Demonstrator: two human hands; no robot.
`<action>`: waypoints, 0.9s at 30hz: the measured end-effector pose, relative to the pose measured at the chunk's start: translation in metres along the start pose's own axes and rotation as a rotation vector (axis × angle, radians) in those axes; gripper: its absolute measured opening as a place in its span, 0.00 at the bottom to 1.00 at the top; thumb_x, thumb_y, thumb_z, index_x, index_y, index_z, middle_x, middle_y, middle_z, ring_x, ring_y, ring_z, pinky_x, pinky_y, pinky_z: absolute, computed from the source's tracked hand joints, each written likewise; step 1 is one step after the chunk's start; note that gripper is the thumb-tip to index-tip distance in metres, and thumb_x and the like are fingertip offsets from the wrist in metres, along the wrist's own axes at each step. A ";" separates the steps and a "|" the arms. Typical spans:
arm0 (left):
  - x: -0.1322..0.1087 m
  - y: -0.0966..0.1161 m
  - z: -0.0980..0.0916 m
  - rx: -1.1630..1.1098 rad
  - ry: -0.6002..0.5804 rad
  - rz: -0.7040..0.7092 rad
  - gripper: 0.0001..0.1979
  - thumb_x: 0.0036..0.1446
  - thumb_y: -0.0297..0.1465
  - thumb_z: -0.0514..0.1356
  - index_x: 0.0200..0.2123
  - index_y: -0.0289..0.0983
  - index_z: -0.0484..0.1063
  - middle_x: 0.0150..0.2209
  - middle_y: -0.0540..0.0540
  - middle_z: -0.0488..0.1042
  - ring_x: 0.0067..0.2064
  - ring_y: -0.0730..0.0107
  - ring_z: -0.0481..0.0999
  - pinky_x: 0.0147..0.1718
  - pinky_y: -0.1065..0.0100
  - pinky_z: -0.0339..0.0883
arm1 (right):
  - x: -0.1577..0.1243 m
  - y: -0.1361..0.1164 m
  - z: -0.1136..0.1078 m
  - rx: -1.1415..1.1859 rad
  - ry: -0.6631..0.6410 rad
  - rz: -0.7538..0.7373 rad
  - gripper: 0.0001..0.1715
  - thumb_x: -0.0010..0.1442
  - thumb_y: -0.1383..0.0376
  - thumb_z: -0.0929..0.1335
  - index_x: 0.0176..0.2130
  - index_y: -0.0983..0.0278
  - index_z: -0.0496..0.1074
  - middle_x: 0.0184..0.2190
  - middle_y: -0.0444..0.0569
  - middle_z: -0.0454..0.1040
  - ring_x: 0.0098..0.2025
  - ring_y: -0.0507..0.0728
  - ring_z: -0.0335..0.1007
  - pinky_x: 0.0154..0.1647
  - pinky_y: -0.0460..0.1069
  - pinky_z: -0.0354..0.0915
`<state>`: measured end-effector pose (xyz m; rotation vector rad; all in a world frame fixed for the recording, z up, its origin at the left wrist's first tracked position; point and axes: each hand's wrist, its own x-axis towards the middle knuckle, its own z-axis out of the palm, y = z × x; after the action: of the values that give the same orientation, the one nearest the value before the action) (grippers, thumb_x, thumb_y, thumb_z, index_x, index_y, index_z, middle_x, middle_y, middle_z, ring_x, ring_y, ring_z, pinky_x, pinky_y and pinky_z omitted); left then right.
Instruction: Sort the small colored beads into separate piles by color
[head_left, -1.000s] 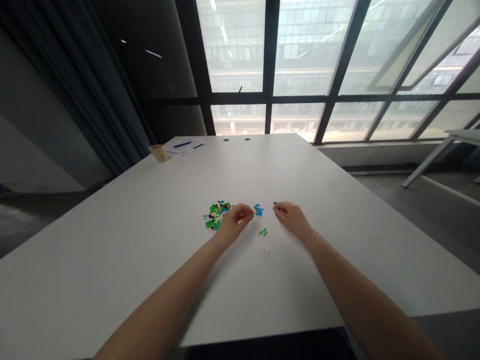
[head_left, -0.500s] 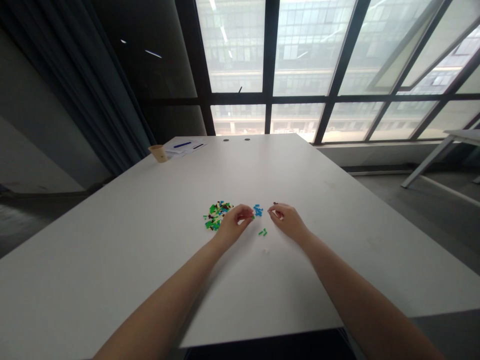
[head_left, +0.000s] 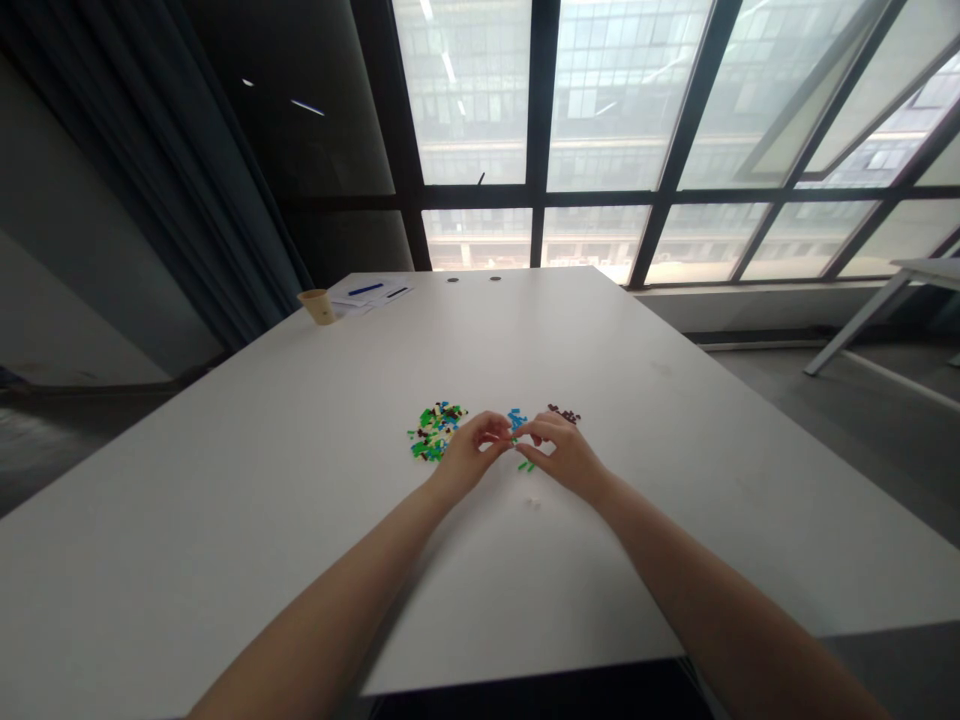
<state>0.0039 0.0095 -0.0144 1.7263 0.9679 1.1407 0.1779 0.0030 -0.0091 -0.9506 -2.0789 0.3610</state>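
My left hand (head_left: 474, 446) is closed in a pinch on a small green toy brick (head_left: 514, 440). My right hand (head_left: 561, 450) meets it from the other side, thumb and forefinger closed at the same brick; the fingertips partly cover it. Left of my hands lies a mixed pile of small bricks (head_left: 433, 432) in green, blue, brown and cream. Just beyond my fingertips sits a group of blue bricks (head_left: 516, 417), partly hidden. Several dark brown bricks (head_left: 566, 413) lie behind my right hand. Green bricks (head_left: 525, 466) rest below the fingers, with small white bricks (head_left: 532, 501) nearer to me.
The white table (head_left: 465, 360) carries a paper cup (head_left: 318, 306) at its far left edge. Beside the cup lie paper sheets (head_left: 375, 294) with a blue pen (head_left: 365, 289) on them. Large windows stand beyond the table, and another table (head_left: 892, 300) is at the right.
My right hand has moved left to meet my left hand at the green brick. The brown bricks behind it now show more. My left hand has hardly moved.
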 end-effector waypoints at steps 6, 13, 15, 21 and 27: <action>0.000 -0.004 0.000 0.057 -0.026 -0.008 0.09 0.47 0.31 0.59 0.34 0.37 0.66 0.30 0.49 0.69 0.33 0.74 0.70 0.35 0.69 0.67 | 0.000 0.006 0.001 -0.023 -0.037 0.031 0.05 0.53 0.65 0.66 0.31 0.61 0.72 0.23 0.43 0.65 0.29 0.51 0.61 0.34 0.45 0.57; 0.003 -0.014 -0.011 0.499 0.030 -0.009 0.06 0.49 0.29 0.55 0.32 0.37 0.68 0.32 0.48 0.72 0.34 0.71 0.70 0.37 0.66 0.64 | -0.004 0.020 -0.008 -0.229 -0.283 0.222 0.04 0.49 0.68 0.67 0.28 0.62 0.73 0.22 0.42 0.66 0.26 0.49 0.60 0.30 0.44 0.55; 0.003 -0.015 -0.014 0.580 0.038 0.004 0.06 0.50 0.28 0.54 0.32 0.37 0.68 0.32 0.48 0.72 0.35 0.70 0.70 0.39 0.66 0.63 | -0.005 0.022 -0.009 -0.274 -0.352 0.260 0.05 0.48 0.69 0.67 0.28 0.62 0.74 0.22 0.43 0.67 0.25 0.49 0.60 0.28 0.44 0.54; 0.003 -0.018 -0.017 0.715 0.022 -0.030 0.08 0.50 0.28 0.53 0.34 0.37 0.69 0.34 0.47 0.72 0.36 0.68 0.70 0.39 0.67 0.62 | -0.006 0.020 -0.009 -0.293 -0.423 0.291 0.07 0.48 0.68 0.67 0.28 0.61 0.75 0.24 0.45 0.70 0.26 0.50 0.62 0.28 0.44 0.55; 0.004 -0.019 -0.033 1.061 0.007 -0.201 0.15 0.54 0.25 0.47 0.37 0.39 0.72 0.41 0.43 0.69 0.43 0.62 0.67 0.41 0.63 0.60 | -0.003 0.022 -0.016 -0.278 -0.279 0.320 0.13 0.53 0.66 0.61 0.28 0.63 0.75 0.25 0.47 0.72 0.27 0.51 0.63 0.30 0.45 0.56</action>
<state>-0.0292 0.0272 -0.0229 2.3157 1.9089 0.4789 0.2024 0.0145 -0.0117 -1.4794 -2.2681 0.3932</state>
